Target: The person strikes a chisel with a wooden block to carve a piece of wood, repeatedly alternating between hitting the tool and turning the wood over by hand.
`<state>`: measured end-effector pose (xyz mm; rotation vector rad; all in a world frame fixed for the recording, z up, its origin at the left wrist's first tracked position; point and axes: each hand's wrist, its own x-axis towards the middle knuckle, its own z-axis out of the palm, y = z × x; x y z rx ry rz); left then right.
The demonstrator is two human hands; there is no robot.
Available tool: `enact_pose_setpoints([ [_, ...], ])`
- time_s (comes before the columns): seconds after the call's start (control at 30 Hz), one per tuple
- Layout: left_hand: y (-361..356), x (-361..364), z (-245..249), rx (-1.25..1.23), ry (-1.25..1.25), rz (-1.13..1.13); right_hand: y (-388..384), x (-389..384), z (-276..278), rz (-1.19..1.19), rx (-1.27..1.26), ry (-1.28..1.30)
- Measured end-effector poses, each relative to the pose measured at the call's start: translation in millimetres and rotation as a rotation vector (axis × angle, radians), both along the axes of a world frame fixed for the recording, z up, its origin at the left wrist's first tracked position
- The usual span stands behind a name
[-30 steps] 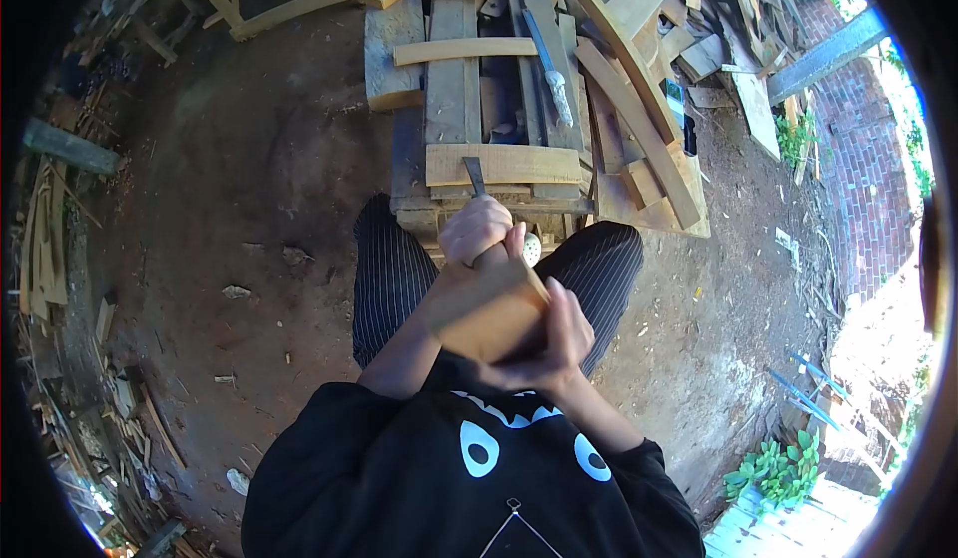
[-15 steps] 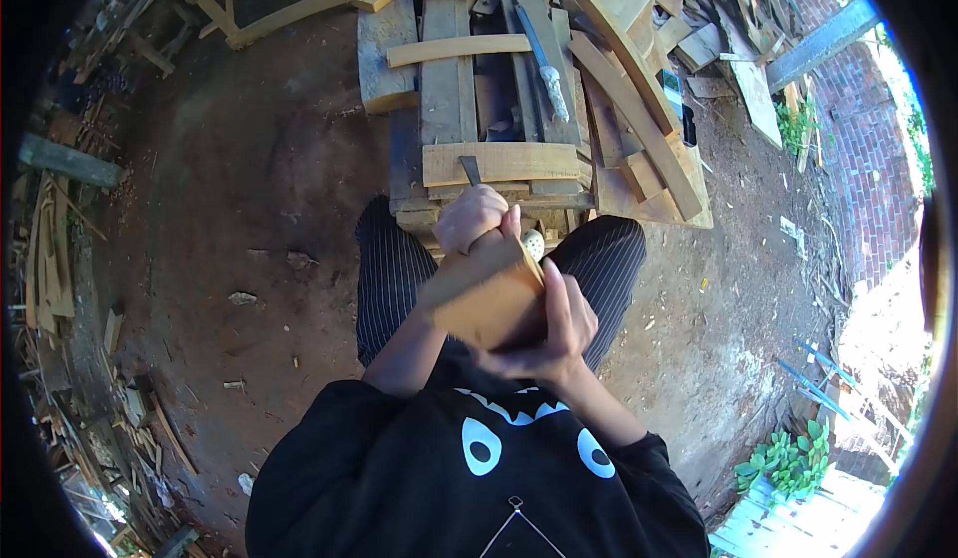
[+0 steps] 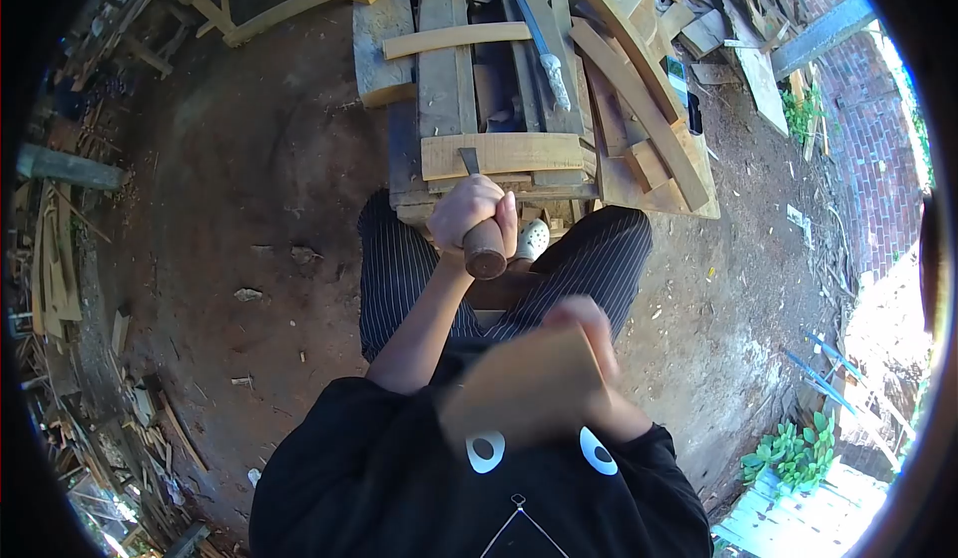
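My left hand [image 3: 467, 214] is wrapped round the handle of a chisel [image 3: 485, 249]. The metal blade points away from me and its tip rests on a pale curved board [image 3: 529, 154] at the near end of the workbench [image 3: 446, 99]. Close to my chest, my right hand [image 3: 584, 333] grips a wooden block [image 3: 529, 383], blurred by motion and apart from the chisel handle.
Another curved strip [image 3: 457, 38] and a blue-handled tool [image 3: 544, 54] lie farther up the bench. Long curved pieces [image 3: 639, 109] and a small block [image 3: 647, 166] are on the right. A wooden frame [image 3: 289, 14] stands at the back left.
My right hand has drawn the wooden block back from the chisel handle toward my chest. The handle's end now shows. My left hand stays at nearly the same spot.
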<state>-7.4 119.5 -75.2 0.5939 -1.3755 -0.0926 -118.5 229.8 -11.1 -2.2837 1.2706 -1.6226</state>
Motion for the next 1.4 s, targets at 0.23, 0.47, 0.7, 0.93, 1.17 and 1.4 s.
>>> enact_pose_setpoints([
  [0.23,-2,0,3,-0.019,-0.009,0.029,-1,-7,3,0.096,-0.104,-0.017],
  [0.47,14,0,-8,0.004,-0.043,-0.076,-7,0,-2,0.017,-0.043,0.003],
  [0.7,31,7,-19,0.007,-0.094,-0.142,6,-10,3,-0.057,-0.014,-0.024],
  [0.93,17,5,-15,0.003,-0.001,-0.081,12,-7,4,0.03,-0.181,-0.105],
  [1.17,12,4,-25,-0.024,-0.056,-0.062,-5,-4,15,0.044,0.138,0.22],
  [1.4,19,5,-8,0.032,-0.076,-0.034,1,-5,-1,-0.013,0.21,0.09],
])
